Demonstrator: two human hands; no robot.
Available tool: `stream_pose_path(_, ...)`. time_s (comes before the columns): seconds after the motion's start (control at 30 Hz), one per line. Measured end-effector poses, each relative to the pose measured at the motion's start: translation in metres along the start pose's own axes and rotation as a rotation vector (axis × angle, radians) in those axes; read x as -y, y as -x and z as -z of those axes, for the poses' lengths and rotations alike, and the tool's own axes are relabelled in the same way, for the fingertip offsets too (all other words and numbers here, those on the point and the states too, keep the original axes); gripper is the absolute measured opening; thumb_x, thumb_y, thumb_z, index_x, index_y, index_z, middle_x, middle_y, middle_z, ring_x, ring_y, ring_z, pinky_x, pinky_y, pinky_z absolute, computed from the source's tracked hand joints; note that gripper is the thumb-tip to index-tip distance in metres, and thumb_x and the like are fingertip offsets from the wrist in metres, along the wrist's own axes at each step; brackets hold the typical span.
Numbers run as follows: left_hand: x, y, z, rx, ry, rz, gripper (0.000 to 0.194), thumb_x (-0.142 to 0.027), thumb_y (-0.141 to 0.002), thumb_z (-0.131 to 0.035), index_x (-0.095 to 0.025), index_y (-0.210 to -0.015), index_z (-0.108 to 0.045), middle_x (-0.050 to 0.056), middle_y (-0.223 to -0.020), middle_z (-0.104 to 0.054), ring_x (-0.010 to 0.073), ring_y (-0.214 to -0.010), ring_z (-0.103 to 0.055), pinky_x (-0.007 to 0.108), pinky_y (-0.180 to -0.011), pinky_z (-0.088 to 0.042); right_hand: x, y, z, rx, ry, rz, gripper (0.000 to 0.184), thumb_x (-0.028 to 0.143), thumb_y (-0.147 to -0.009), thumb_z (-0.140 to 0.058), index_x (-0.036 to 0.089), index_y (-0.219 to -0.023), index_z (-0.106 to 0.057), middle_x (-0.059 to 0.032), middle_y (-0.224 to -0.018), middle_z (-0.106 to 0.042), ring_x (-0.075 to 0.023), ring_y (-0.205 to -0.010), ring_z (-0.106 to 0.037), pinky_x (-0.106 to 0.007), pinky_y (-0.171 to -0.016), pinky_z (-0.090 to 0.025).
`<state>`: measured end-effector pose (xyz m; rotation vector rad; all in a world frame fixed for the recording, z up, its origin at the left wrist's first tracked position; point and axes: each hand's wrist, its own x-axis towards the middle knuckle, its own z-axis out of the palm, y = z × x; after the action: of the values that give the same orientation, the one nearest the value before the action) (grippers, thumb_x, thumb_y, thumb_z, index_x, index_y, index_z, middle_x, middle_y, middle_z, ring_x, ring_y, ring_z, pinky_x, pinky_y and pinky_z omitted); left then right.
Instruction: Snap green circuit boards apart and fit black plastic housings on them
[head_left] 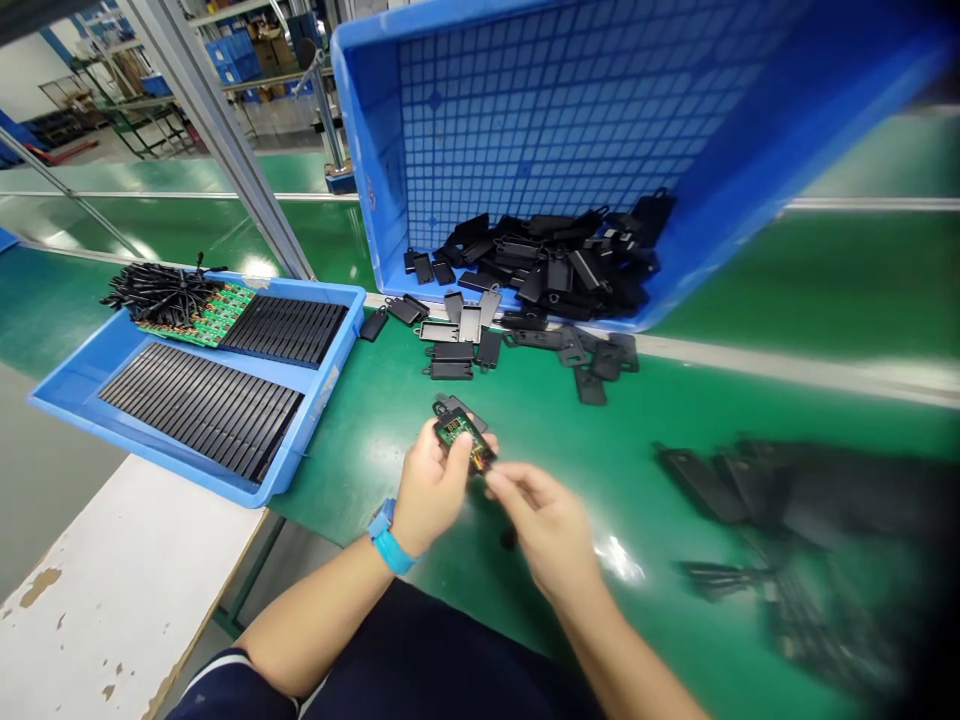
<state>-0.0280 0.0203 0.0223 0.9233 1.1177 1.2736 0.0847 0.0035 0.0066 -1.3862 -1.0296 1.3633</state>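
My left hand [433,490], with a blue wristband, is closed around a small green circuit board [459,432] that sits in a black plastic shell. My right hand [541,520] is beside it, its fingertips pinched at the board's right end. Both hands hover just above the green work surface [540,440]. Loose black plastic shells [480,335] lie scattered on the surface a little beyond the hands.
A large blue crate [570,120] is tipped on its side at the back, with several black shells spilling out. At the left a shallow blue tray [82,385] holds rows of black parts, green boards and black cables. Blurred black items [795,500] lie at the right.
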Motion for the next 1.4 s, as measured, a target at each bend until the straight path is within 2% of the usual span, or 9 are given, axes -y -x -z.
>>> stream_pose_path(0.17,0.000,0.003,-0.007,-0.099,0.037,0.071,0.027,-0.034,-0.083,-0.047,-0.016,-0.104,-0.046,0.011,-0.095,-0.065,0.0189,-0.088,-0.062,0.030,-0.075,-0.049,0.000,0.003,-0.006,-0.039,-0.030,0.026,0.015,0.032,-0.072,-0.061,0.017,-0.073,-0.061,-0.0012,-0.064,-0.060,-0.0139,-0.061,-0.054,-0.026,-0.061,-0.044)
stream_pose_path(0.4,0.000,0.004,-0.008,-0.114,0.022,0.066,0.027,-0.034,-0.083,-0.047,-0.016,-0.103,-0.047,0.010,-0.096,-0.065,0.0189,-0.090,-0.061,0.031,-0.077,-0.048,0.006,-0.001,-0.002,-0.006,0.005,-0.009,0.017,0.033,-0.072,-0.061,0.016,-0.073,-0.061,-0.0012,-0.064,-0.060,-0.0128,-0.061,-0.054,-0.024,-0.060,-0.043)
stream_pose_path(0.5,0.003,0.006,-0.008,-0.092,-0.037,0.030,0.026,-0.033,-0.083,-0.047,-0.016,-0.102,-0.048,0.010,-0.096,-0.065,0.0184,-0.089,-0.061,0.031,-0.078,-0.047,0.001,-0.003,-0.001,0.011,0.033,-0.034,0.020,0.035,-0.073,-0.059,0.016,-0.070,-0.058,-0.0010,-0.060,-0.060,-0.0119,-0.056,-0.053,-0.023,-0.055,-0.042)
stream_pose_path(0.7,0.005,0.012,0.000,-0.132,-0.203,-0.049,0.026,-0.034,-0.081,-0.051,-0.017,-0.101,-0.052,0.008,-0.096,-0.065,0.0184,-0.094,-0.060,0.030,-0.085,-0.043,-0.004,-0.010,-0.006,0.104,0.200,0.081,0.020,0.033,-0.075,-0.054,0.016,-0.066,-0.057,-0.0015,-0.056,-0.062,-0.0115,-0.050,-0.054,-0.023,-0.050,-0.043)
stream_pose_path(0.83,-0.004,0.004,0.015,-0.214,-0.035,0.001,0.035,-0.037,-0.079,-0.053,-0.018,-0.107,-0.047,0.006,-0.086,-0.067,0.0182,-0.082,-0.064,0.033,-0.080,-0.046,0.019,-0.062,0.025,0.164,0.389,0.222,0.016,0.032,-0.062,-0.068,0.016,-0.066,-0.064,-0.0011,-0.069,-0.066,-0.0133,-0.067,-0.060,-0.023,-0.062,-0.045)
stream_pose_path(1.0,-0.010,-0.002,0.024,-0.251,0.067,0.047,0.038,-0.040,-0.075,-0.057,-0.017,-0.104,-0.048,0.006,-0.081,-0.068,0.0170,-0.070,-0.066,0.031,-0.074,-0.047,0.047,-0.155,0.077,-0.127,0.702,0.348,0.031,0.037,-0.076,-0.052,0.009,-0.080,-0.065,-0.0122,-0.106,-0.060,-0.0234,-0.106,-0.047,-0.037,-0.083,-0.034)
stream_pose_path(1.1,-0.005,0.002,0.023,-0.221,0.101,0.122,0.041,-0.041,-0.073,-0.058,-0.016,-0.104,-0.048,0.006,-0.079,-0.068,0.0174,-0.069,-0.066,0.031,-0.073,-0.047,0.042,-0.177,0.083,-0.223,0.879,0.393,0.041,0.043,-0.077,-0.050,0.010,-0.097,-0.063,-0.0176,-0.122,-0.048,-0.0329,-0.118,-0.031,-0.050,-0.087,-0.025)
stream_pose_path(1.27,0.003,0.005,0.030,-0.193,0.138,0.199,0.041,-0.039,-0.074,-0.058,-0.015,-0.105,-0.046,0.006,-0.080,-0.068,0.0170,-0.069,-0.065,0.031,-0.072,-0.048,0.007,-0.154,0.069,-0.224,1.095,0.423,0.040,0.044,-0.083,-0.043,0.019,-0.111,-0.059,-0.0160,-0.130,-0.042,-0.0361,-0.120,-0.029,-0.062,-0.088,-0.015)
stream_pose_path(1.4,0.011,0.005,0.035,-0.150,0.202,0.301,0.038,-0.037,-0.075,-0.056,-0.016,-0.105,-0.046,0.004,-0.076,-0.065,0.0124,-0.055,-0.060,0.027,-0.056,-0.048,-0.021,-0.113,0.061,-0.147,1.211,0.426,0.035,0.039,-0.082,-0.050,0.024,-0.113,-0.057,-0.0136,-0.132,-0.041,-0.0388,-0.121,-0.029,-0.067,-0.089,-0.014)
